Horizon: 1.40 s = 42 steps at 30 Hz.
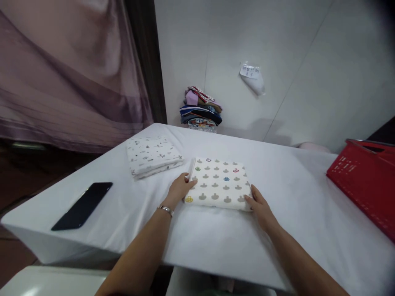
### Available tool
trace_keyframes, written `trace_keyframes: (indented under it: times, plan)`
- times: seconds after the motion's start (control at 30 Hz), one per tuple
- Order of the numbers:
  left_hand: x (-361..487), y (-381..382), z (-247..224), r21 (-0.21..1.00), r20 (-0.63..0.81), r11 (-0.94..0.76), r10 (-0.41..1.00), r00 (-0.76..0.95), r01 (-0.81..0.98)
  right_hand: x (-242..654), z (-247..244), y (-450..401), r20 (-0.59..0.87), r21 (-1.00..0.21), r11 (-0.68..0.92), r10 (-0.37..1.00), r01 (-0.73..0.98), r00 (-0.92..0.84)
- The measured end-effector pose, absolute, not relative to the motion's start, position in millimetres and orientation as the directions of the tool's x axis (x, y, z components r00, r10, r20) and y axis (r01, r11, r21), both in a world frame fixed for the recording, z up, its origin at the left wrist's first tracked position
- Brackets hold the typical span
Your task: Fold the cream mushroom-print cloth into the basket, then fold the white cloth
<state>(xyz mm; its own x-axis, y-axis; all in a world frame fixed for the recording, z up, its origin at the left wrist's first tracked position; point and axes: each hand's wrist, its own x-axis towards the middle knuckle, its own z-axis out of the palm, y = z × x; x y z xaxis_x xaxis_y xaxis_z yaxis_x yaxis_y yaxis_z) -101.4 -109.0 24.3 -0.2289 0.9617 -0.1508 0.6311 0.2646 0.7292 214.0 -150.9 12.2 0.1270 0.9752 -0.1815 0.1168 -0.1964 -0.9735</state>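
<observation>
A folded white cloth with grey, blue, red, green and yellow pacifier-like prints (217,185) lies near the middle of the table. My left hand (179,189) grips its left edge, thumb on top and fingers at the side. At the right edge, my right hand (261,207) holds the cloth the same way, near its front corner. Farther left lies a second folded white cloth with small dark prints (152,154), apart from both hands. A metal bracelet (166,210) circles my left wrist.
On the white-covered table (296,197), a dark phone-like slab (83,205) lies at left and a red plastic basket (364,181) stands at right. Behind the far edge rises a pile of folded clothes (201,109). A pinkish curtain (70,78) hangs at left.
</observation>
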Motion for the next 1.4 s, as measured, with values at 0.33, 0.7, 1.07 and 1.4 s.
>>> trace_keyframes:
  times: [0.33,0.7,1.07,1.4]
  plan:
    - [-100.6,-103.8,40.7,0.711,-0.227,0.328,0.944,-0.238,0.622,241.2,30.3,-123.8,-0.325,-0.945,-0.325,0.946,-0.036,0.007]
    - [17.1,-115.2,69.5,0.373,0.193,-0.148,0.978,0.08,0.916,246.7,9.2,-100.1,-0.071,-0.961,-0.062,0.997,0.268,-0.023]
    - [108.8,-78.6,77.6,0.426,-0.156,0.05,0.988,0.018,0.903,248.8,16.3,-109.0,0.135,-0.92,0.196,0.972,0.339,-0.194]
    - [102.5,-69.7,66.3,0.425,-0.173,0.075,0.985,0.0,0.902,252.4,17.1,-96.9,-0.068,-0.835,-0.04,0.997,0.548,-0.03]
